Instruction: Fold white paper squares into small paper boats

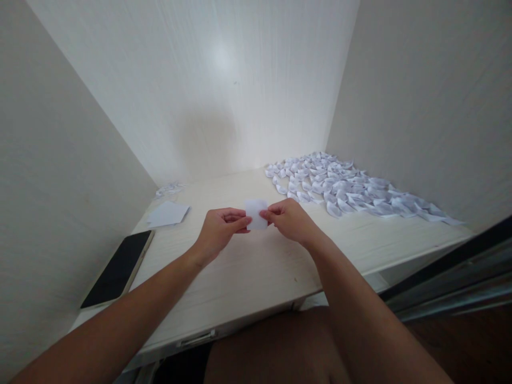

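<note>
A small white rectangle of paper (256, 208) is held up over the middle of the desk, its flat face toward me. My left hand (224, 226) pinches its left edge between thumb and fingers. At the opposite edge, my right hand (286, 216) grips it the same way. Whether the sheet is single or folded, I cannot tell. Many folded white paper pieces (336, 186), boat-like in shape, lie spread across the back right of the desk. To the left of my hands rests a stack of flat white paper sheets (167, 213).
A dark-screened tablet (120, 266) lies along the desk's left side. White paper scraps (170, 189) sit in the back left corner. Pale walls enclose the desk (240, 282) at the back and both sides. A drawer handle (197, 338) shows on its front.
</note>
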`<state>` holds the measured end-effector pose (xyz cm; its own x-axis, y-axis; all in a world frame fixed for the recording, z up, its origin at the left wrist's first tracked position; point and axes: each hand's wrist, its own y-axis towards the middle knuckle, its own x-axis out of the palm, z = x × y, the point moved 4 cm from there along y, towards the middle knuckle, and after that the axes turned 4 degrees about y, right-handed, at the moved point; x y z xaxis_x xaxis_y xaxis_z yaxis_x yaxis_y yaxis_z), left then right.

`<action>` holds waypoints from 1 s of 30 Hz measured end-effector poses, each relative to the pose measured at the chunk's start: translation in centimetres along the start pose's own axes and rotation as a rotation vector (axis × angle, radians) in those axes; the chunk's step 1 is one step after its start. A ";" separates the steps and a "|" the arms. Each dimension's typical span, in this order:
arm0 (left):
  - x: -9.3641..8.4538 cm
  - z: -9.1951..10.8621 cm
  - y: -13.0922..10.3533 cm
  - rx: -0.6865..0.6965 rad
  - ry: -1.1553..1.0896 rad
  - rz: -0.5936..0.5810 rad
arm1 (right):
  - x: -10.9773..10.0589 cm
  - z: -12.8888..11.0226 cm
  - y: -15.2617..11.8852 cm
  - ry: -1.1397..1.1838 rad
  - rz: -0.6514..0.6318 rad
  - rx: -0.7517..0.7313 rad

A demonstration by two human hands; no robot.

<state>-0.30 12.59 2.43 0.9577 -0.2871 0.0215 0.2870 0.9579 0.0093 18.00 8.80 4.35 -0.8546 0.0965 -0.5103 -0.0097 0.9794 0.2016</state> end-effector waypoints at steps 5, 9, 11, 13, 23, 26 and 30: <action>-0.2 0.2 0.2 0.011 -0.014 0.000 | 0.5 0.0 0.0 -0.008 -0.075 0.029; -0.3 0.4 0.2 0.018 0.009 -0.004 | 0.6 0.3 0.0 -0.036 -0.077 0.063; -0.4 0.4 0.3 0.028 0.020 -0.003 | 0.8 0.5 0.0 0.009 -0.108 0.091; -0.5 0.3 0.4 0.034 0.025 0.005 | 1.0 0.7 -0.1 0.046 -0.139 0.116; -0.8 0.5 0.6 0.059 0.006 0.070 | 1.6 0.5 0.0 0.055 -0.116 0.133; -0.8 0.5 0.6 0.055 -0.004 0.073 | 1.3 0.6 0.0 0.028 -0.084 0.137; -0.9 0.4 0.7 0.077 -0.019 0.065 | 1.1 0.6 -0.1 0.067 -0.088 0.116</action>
<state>-0.99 13.50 2.77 0.9732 -0.2255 0.0438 0.2214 0.9716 0.0836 17.38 8.94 3.27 -0.8856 0.0011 -0.4645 -0.0296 0.9978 0.0588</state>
